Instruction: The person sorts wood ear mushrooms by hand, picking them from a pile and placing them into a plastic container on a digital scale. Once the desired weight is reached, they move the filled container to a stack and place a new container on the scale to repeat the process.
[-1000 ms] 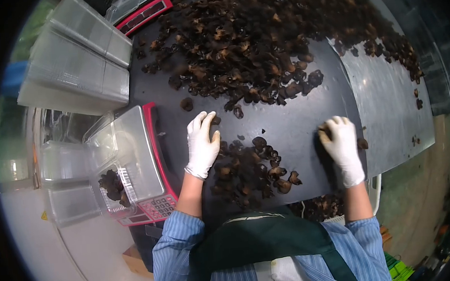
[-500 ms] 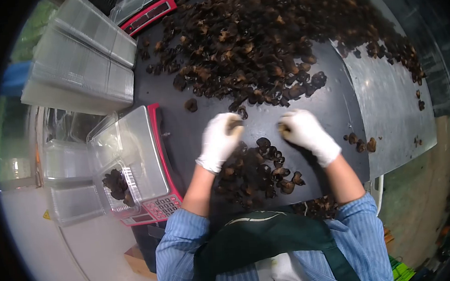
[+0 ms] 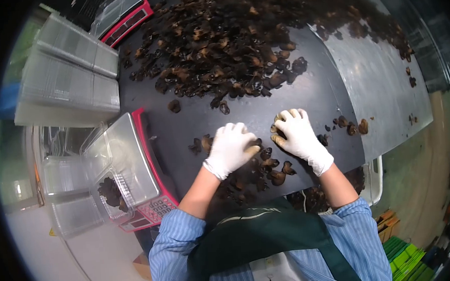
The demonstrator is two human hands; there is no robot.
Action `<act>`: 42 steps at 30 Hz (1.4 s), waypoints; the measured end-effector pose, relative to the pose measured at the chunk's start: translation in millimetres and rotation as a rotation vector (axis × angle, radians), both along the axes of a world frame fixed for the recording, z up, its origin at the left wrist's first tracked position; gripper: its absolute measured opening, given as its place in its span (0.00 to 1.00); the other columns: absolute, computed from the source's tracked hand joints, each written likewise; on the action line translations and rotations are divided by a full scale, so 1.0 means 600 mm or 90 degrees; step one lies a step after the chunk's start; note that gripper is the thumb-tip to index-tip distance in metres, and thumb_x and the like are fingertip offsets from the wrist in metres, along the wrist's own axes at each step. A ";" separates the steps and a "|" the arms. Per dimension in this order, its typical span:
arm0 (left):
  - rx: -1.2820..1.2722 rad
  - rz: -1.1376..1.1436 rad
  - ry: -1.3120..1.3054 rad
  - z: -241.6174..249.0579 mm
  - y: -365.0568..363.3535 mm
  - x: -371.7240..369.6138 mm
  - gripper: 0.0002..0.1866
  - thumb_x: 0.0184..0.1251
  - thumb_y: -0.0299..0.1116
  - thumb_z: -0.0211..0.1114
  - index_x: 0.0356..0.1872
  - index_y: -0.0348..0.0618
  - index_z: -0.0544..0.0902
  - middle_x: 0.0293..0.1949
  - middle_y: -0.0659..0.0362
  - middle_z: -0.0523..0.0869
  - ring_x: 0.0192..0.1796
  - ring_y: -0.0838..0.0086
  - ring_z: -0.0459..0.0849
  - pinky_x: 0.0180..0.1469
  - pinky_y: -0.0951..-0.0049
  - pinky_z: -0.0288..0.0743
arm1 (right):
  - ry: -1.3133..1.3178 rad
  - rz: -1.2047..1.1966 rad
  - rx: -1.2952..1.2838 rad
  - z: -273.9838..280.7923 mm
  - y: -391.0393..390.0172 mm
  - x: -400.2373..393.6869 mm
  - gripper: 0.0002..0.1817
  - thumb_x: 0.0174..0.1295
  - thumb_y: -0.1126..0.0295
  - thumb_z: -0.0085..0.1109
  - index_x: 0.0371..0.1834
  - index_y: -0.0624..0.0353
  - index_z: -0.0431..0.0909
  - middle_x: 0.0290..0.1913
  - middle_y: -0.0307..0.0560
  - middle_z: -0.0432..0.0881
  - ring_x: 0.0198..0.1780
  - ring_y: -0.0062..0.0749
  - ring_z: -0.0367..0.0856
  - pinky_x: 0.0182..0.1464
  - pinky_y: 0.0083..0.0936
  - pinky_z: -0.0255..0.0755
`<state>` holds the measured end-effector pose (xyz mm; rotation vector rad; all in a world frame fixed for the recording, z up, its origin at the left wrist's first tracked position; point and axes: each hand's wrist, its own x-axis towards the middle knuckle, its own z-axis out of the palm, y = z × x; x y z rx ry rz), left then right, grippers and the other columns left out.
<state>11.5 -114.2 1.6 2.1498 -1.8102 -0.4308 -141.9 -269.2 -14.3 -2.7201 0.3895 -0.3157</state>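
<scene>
My left hand (image 3: 230,149), in a white glove, is curled over dark brown dried pieces at the top of a small pile (image 3: 261,172) on the black table (image 3: 192,122). A brown piece shows at its fingertips. My right hand (image 3: 299,135), also gloved, lies flat beside it with fingers apart, its fingertips touching pieces at the pile's upper edge. The two hands are almost touching. A much larger heap of the same dark pieces (image 3: 228,41) covers the far part of the table.
A red scale (image 3: 146,169) stands at the left with a clear plastic tray (image 3: 108,190) holding some pieces. Stacks of clear trays (image 3: 67,81) sit at far left, a second scale (image 3: 122,12) behind. A metal surface (image 3: 382,82) lies right, a white crate (image 3: 375,182) below.
My right hand swept in from the table's right edge to the small pile. My left hand moved down and right and curled onto the pile. A few pieces stayed at the right edge.
</scene>
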 end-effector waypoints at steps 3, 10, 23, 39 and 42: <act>-0.046 0.041 0.083 0.016 0.017 0.015 0.17 0.54 0.38 0.68 0.46 0.49 0.81 0.46 0.55 0.77 0.50 0.59 0.75 0.53 0.62 0.69 | -0.015 -0.137 -0.058 -0.015 -0.025 -0.065 0.06 0.51 0.67 0.62 0.30 0.53 0.76 0.39 0.43 0.75 0.47 0.39 0.72 0.59 0.44 0.56; -0.174 0.252 0.151 0.042 0.106 0.023 0.20 0.58 0.28 0.65 0.54 0.42 0.77 0.53 0.50 0.76 0.57 0.56 0.75 0.60 0.64 0.69 | 0.243 -0.285 -0.033 0.034 -0.035 -0.264 0.04 0.45 0.71 0.60 0.23 0.58 0.77 0.36 0.49 0.77 0.42 0.45 0.74 0.48 0.42 0.65; -0.162 0.300 0.056 0.042 0.195 -0.003 0.16 0.55 0.28 0.67 0.47 0.44 0.80 0.43 0.54 0.79 0.47 0.59 0.77 0.51 0.64 0.72 | -0.079 0.019 -0.003 0.021 0.104 -0.045 0.08 0.48 0.68 0.64 0.32 0.53 0.78 0.28 0.41 0.75 0.34 0.37 0.75 0.40 0.32 0.67; -0.189 0.375 0.230 0.000 0.167 -0.005 0.16 0.59 0.30 0.67 0.48 0.40 0.78 0.44 0.54 0.77 0.47 0.66 0.78 0.50 0.70 0.72 | 0.185 -0.368 0.002 0.095 -0.022 -0.269 0.06 0.54 0.70 0.60 0.32 0.57 0.84 0.33 0.50 0.82 0.38 0.47 0.79 0.42 0.37 0.73; -0.214 0.339 0.065 -0.005 0.144 0.003 0.22 0.56 0.34 0.69 0.53 0.43 0.78 0.55 0.45 0.73 0.57 0.53 0.72 0.60 0.59 0.67 | 0.083 -0.369 -0.047 0.114 -0.009 -0.260 0.08 0.51 0.71 0.61 0.35 0.55 0.85 0.40 0.48 0.83 0.46 0.45 0.78 0.50 0.34 0.71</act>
